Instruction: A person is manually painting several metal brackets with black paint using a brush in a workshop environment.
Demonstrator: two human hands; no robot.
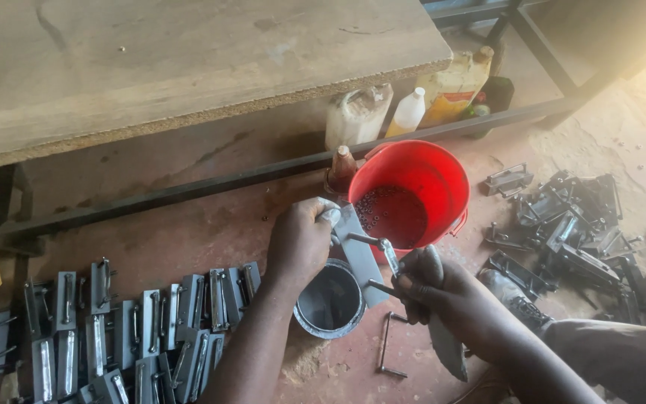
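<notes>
Left hand (pixel 300 243) is clenched around a rag (pixel 330 215), pressing it on the top end of a flat metal bracket (pixel 359 254). Right hand (pixel 443 295) grasps the bracket's bent rod at its lower end, at 3 o'clock from the paint tin (pixel 330 303).

The bracket sits tilted over the tin's rim, at 6 o'clock from the red bucket (pixel 413 191).

Judgement: stiff steel, moderately heavy, likely slick where wet; the rod makes the surest hold.

Finished brackets (pixel 114 329) lie at 9 o'clock; the dark pile (pixel 570 224) is at 3 o'clock.
</notes>
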